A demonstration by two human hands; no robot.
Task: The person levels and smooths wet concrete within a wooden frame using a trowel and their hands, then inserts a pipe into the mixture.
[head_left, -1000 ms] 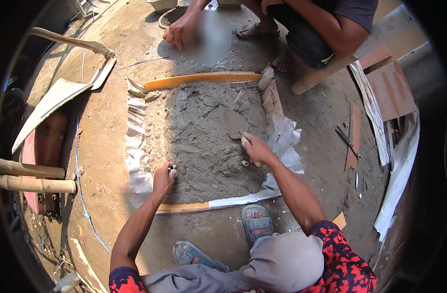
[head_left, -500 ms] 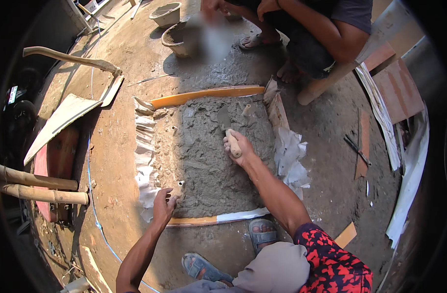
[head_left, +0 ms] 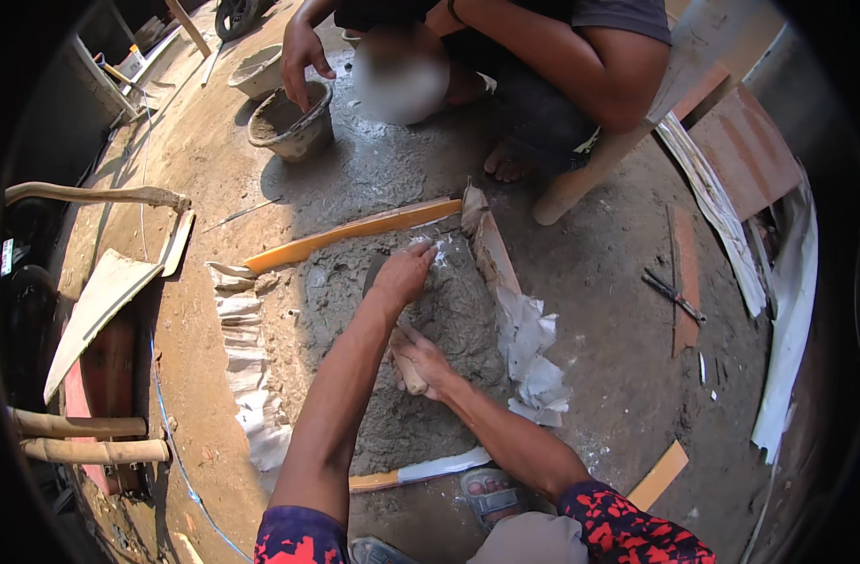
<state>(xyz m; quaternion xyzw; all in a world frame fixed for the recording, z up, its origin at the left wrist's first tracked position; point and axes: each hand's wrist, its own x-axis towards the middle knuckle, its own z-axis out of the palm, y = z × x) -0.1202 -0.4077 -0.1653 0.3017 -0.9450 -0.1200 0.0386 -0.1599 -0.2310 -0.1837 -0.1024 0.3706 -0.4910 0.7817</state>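
Note:
A bed of wet grey mortar (head_left: 449, 385) fills a low frame on the ground. My right hand (head_left: 428, 362) is closed round the wooden handle of a trowel (head_left: 411, 378). The trowel's blade is mostly hidden behind my left forearm. Past it, my left hand (head_left: 406, 271) reaches down to the mortar near the frame's far side, fingers curled in by a whitish patch. What they grip, if anything, is hidden. A short pipe stub (head_left: 294, 318) stands at the mortar's left edge. An orange board (head_left: 350, 237) forms the far side.
Across the frame a person crouches, one hand (head_left: 303, 61) over a mortar bucket (head_left: 298, 141); another bucket (head_left: 258, 73) stands behind. Crumpled sheeting (head_left: 533, 348) lines the right side. A hoe (head_left: 101, 195) and bamboo poles (head_left: 96, 451) lie left; pliers (head_left: 672, 294) lie right.
My left hand has moved from the near left corner to the mortar's far part. The right hand, with the trowel, is drawn nearer. The other person's hand is now over the bucket; the view has shifted.

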